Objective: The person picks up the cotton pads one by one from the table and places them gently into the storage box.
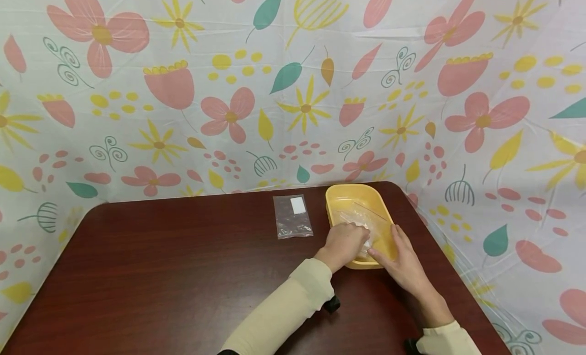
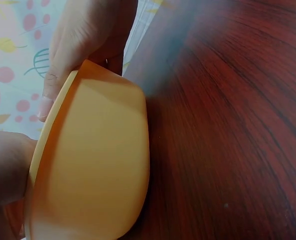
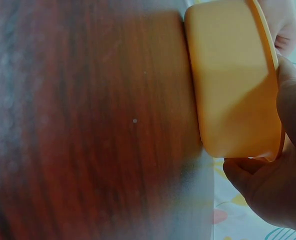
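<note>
A yellow plastic tray with raised sides stands at the table's far right corner. Clear plastic bags lie inside it, some with a white patch. My left hand reaches over the near left rim, its fingers curled on a clear bag; the fingertips are hidden. On the tray's right side, my right hand grips the rim, thumb over the inside and fingers along the outer wall. The right wrist view shows those fingers against the tray wall. From the left wrist, the tray's near wall hides most of the contents.
A flat clear zip bag with a white label lies on the dark wooden table, left of the tray. Flower-patterned cloth hangs behind the table and along its right side, close to the tray.
</note>
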`<state>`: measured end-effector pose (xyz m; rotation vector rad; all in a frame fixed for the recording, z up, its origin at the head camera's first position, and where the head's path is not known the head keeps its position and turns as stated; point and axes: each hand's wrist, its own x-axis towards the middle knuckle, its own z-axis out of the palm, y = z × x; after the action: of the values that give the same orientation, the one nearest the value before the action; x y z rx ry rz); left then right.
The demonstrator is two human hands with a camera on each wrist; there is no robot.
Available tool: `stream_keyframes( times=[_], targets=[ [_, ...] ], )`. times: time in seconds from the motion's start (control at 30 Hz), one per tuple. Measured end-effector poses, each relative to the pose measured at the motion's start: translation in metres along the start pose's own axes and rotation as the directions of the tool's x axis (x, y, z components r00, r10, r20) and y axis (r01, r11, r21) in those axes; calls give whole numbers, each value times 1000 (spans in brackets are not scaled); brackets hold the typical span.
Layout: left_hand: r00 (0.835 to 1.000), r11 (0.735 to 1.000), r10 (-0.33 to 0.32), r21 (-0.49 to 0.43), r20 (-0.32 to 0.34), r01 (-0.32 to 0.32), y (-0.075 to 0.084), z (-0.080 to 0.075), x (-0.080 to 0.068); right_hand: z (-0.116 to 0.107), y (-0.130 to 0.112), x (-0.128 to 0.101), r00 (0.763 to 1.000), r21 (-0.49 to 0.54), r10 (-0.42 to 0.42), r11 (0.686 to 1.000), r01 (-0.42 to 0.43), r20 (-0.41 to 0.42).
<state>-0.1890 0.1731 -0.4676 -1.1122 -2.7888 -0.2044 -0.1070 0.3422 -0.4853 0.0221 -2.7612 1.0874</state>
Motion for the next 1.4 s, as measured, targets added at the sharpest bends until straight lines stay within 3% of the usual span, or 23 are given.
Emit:
stream_keyframes(
  times=[0.37,0.97,1.4],
  targets=[
    [1000,999,-3,-42,19,3,0,0,0,-1,-2,-1,1000,1,3,1000,-3,8],
    [989,992,66,-98,-134,-80,-16,-5,-17,1,1,0,1000,-6,-18,1000,18,-13],
    [969,964,-25,-263,-247,-42,-44,-31,-39,0,2,1,1000,-15,-8,1000,8,1]
  ],
)
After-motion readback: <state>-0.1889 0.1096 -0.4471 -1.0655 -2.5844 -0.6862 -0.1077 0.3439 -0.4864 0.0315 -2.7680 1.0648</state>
